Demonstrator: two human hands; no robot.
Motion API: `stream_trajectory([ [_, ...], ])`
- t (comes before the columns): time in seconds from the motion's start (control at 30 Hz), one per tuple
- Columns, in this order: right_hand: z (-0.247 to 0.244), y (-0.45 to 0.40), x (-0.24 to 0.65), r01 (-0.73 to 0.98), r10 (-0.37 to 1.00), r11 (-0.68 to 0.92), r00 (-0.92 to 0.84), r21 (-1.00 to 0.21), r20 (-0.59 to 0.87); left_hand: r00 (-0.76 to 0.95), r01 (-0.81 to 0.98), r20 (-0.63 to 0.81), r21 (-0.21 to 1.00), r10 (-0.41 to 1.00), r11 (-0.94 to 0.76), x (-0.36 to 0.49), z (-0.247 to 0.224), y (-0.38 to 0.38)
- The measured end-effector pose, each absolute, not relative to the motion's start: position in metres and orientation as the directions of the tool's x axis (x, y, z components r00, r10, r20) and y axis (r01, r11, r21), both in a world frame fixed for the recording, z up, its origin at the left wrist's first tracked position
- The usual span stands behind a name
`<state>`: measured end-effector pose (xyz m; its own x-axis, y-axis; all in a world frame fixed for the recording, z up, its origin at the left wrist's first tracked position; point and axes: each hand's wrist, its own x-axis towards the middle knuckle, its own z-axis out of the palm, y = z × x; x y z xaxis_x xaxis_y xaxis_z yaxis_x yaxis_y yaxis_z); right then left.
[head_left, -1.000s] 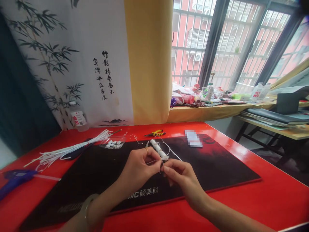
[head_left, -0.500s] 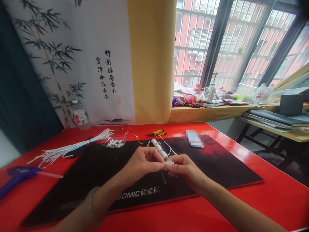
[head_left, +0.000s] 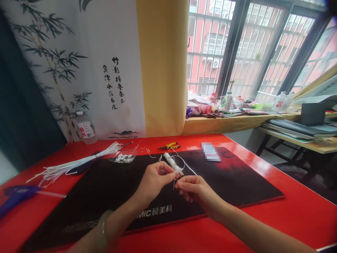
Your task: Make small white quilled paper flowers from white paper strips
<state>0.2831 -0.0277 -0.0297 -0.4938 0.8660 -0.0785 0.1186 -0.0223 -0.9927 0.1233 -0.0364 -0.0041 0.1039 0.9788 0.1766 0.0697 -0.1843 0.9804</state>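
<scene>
Red and glossy, the table (head_left: 302,211) carries a black mat (head_left: 105,186) under a bamboo hanging and barred windows. At far left lies a blue glue gun (head_left: 15,195), then a bundle of white cords (head_left: 73,163), a water bottle (head_left: 84,130) by the wall, and a clear dish of white beads (head_left: 123,157). Next comes the left hand (head_left: 154,179), a pale bangle on its wrist: thumb and forefinger are pinched shut on a thin white thread (head_left: 174,183), the other fingers curled in. Just past its fingertips a white spool (head_left: 172,164) rests on the mat, thread trailing off it in loose loops; whether the hand touches it I cannot tell. The right hand (head_left: 193,188) meets the left fingertip to fingertip, also pinched closed on the thread, a short tail hanging between them just above the mat. Whether a bead sits in the pinch is too small to make out. Judging by this, fine threading or knotting is in hand: it calls for keeping the thread short and taut between the two pinches, hands low over the mat so anything dropped stays put, and pulling slack gently lest the spool roll. Beyond lie yellow pliers (head_left: 170,145) and, further right, a blurred card (head_left: 210,151).
</scene>
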Motion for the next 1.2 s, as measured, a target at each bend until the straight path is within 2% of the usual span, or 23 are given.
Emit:
stream_trajectory([
  [0.1, -0.03, -0.003, 0.299, 0.293, 0.922, 0.099, -0.387, -0.951, -0.023, 0.087, 0.044, 0.134, 0.989, 0.987, -0.138, 0.121, -0.001, -0.035],
  [0.2, -0.029, 0.048, 0.334, 0.489, 0.988, 0.145, -0.109, -0.86, 0.105, 0.091, 0.019, 0.105, 0.994, 0.99, -0.107, 0.118, 0.001, -0.033],
  [0.33, -0.029, 0.119, 0.387, 0.697, 0.97, -0.04, 0.198, -0.716, 0.138, 0.107, -0.005, 0.057, 0.998, 0.993, -0.057, 0.116, -0.001, -0.028],
  [0.43, -0.036, 0.156, 0.408, 0.762, 0.942, -0.178, 0.314, -0.622, 0.115, 0.097, -0.011, 0.024, 1.0, 0.995, -0.023, 0.116, -0.005, -0.022],
  [0.63, -0.057, 0.199, 0.396, 0.831, 0.912, -0.292, 0.391, -0.473, 0.125, 0.084, -0.008, -0.053, 0.998, 0.995, 0.054, 0.12, -0.013, -0.004],
  [0.83, -0.066, 0.219, 0.387, 0.857, 0.88, -0.323, 0.428, -0.402, 0.206, 0.139, -0.015, -0.123, 0.992, 0.983, 0.126, 0.125, -0.018, 0.012],
  [1.0, -0.058, 0.237, 0.391, 0.881, 0.83, -0.248, 0.408, -0.403, 0.381, 0.169, -0.062, -0.176, 0.98, 0.97, 0.188, 0.125, -0.031, 0.028],
  [1.2, -0.034, 0.294, 0.382, 0.904, 0.699, -0.107, 0.365, -0.415, 0.615, 0.145, -0.064, -0.253, 0.962, 0.957, 0.264, 0.121, -0.056, 0.054],
])
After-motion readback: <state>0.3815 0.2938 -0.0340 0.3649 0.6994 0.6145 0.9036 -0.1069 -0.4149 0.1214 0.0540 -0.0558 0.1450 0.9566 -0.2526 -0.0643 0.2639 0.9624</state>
